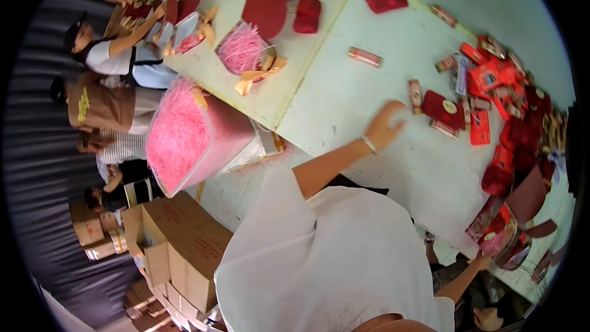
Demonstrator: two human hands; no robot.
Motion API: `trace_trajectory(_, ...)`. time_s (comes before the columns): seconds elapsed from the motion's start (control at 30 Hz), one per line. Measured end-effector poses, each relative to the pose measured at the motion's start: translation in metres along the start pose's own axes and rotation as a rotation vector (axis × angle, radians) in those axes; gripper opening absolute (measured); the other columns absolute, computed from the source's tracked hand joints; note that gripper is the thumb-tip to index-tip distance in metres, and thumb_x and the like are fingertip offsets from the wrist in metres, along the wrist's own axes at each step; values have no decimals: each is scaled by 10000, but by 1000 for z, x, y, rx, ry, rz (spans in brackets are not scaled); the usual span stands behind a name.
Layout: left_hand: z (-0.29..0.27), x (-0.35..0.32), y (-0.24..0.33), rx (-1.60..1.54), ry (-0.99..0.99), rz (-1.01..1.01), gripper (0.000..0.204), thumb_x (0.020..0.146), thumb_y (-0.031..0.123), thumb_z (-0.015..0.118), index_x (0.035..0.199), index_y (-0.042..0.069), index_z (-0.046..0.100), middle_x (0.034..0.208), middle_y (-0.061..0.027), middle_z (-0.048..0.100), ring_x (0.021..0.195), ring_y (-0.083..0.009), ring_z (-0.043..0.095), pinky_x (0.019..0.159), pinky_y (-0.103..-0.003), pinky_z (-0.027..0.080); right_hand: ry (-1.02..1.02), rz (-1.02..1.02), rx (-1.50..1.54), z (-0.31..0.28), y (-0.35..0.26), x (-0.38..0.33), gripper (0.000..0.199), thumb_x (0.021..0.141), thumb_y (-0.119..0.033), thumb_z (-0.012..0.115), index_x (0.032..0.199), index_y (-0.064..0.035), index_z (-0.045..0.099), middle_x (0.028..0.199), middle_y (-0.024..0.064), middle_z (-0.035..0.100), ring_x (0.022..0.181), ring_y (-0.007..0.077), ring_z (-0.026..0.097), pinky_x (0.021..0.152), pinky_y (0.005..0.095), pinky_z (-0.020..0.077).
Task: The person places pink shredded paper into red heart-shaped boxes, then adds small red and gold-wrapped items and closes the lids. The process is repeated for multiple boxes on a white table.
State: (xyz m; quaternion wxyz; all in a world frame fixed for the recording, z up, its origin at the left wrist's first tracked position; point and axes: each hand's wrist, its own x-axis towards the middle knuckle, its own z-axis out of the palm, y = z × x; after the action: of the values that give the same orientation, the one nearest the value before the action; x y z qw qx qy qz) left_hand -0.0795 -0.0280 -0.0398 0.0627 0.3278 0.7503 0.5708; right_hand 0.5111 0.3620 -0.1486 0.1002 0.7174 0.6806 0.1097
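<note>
My left hand [384,126] is stretched over the pale table with its fingers apart and nothing in them. Just right of it lie a small wrapped packet [415,96] and a dark red cloth pouch [445,110] with a round pale label. At the lower right my right hand [482,262] grips the near edge of a dark red gift box [505,233]; some of its fingers are hidden. Inside that box are red packs and pink shredded paper [493,245]. The box's dark red lid [528,197] stands raised behind it.
Red packs [491,77] and pouches are heaped along the right side of the table [332,110]. An open box of pink shreds [241,49] with an orange ribbon stands far left. A large pink-filled bin [227,138], cartons [181,240] and several people are on the left.
</note>
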Motion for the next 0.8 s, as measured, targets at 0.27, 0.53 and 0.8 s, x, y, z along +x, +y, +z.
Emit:
trace_trajectory(0.27,-305,-34,-101,1276,364,-565,543,735,177,582,1240,122,389,1272,-116,371,1200,-307,304,965,-480,270,275,96,1139,-111,-192,-108,427,788,-255,565,1093,28,471,984,192,567,865,276,560,656,344,484)
trace_trajectory(0.53,-316,-31,-135,1453,-164,-371,266,763,415,502,804,192,641,739,-47,635,703,-230,603,604,-374,437,-441,-879,1527,-224,-445,-299,374,866,-191,494,1202,-47,412,1155,83,491,948,148,501,698,263,437)
trace_trajectory(0.8,-135,-58,-44,593,-146,-10,128,703,151,530,791,59,543,761,-117,570,742,-296,549,645,-396,444,-631,-1091,1512,-231,-497,-358,465,840,-103,511,1269,-49,339,1262,109,394,1076,215,453,872,321,403)
